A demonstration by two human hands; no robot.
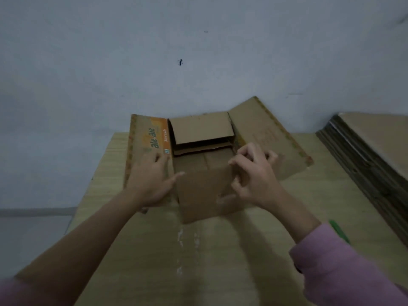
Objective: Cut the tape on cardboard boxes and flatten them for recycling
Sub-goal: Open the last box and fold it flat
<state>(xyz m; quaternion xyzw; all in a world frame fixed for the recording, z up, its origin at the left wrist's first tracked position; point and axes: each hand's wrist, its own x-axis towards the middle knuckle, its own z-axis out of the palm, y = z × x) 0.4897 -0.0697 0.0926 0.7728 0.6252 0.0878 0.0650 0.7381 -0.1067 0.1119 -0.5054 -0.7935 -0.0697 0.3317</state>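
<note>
pressing an opened cardboard box (205, 164) on the table (309, 195): left hand (152, 184) flat-fingered on a side flap, right hand (254, 173) curled round the near flap's edge; flaps freed, flattening apparently unfinished, flat stack (371, 151) beside.

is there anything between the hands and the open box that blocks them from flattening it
Nothing visible does. The left hand already rests on the box at its printed flap, and the right hand grips the right flap's edge.
</note>
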